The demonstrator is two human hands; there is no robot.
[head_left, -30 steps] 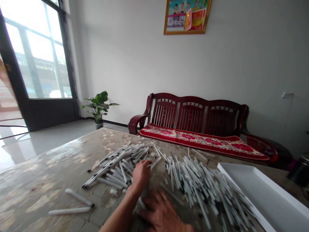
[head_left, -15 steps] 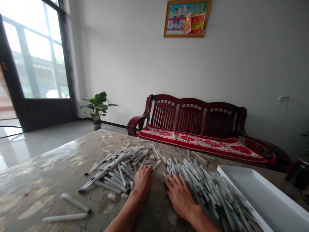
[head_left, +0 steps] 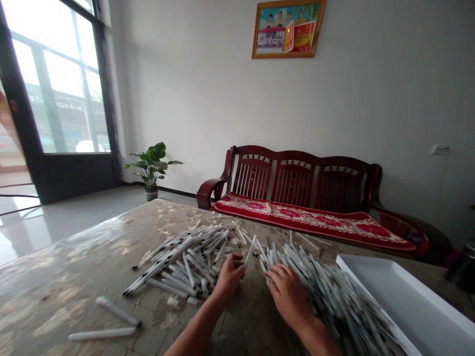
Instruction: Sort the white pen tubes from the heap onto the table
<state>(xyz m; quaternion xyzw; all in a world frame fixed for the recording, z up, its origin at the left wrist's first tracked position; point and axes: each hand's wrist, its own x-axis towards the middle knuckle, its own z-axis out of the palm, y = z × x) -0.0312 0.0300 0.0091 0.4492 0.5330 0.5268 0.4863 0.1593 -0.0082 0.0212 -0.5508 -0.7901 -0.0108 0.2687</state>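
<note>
My left hand [head_left: 230, 274] is closed on a white pen [head_left: 250, 250], which slants up from its fingertips over the middle of the table. My right hand [head_left: 287, 291] rests at the left edge of the big pile of white pens [head_left: 326, 282], fingers curled against a pen [head_left: 263, 259] there. How far they wrap it is partly hidden. Left of my left hand lies a looser heap of pens with black ends [head_left: 185, 257]. Small whitish caps [head_left: 172, 302] lie beside that heap.
A shallow white box [head_left: 404, 287] stands right of the big pile. Two separate pens [head_left: 102, 334] lie on the patterned table [head_left: 74, 277] at the front left. Behind the table are a wooden bench [head_left: 293, 178] with a red cover and a potted plant [head_left: 150, 170].
My left hand has moved slightly right and lifted a pen to a steeper tilt. The fingers of my right hand, spread flat before, have curled in at the pile's edge.
</note>
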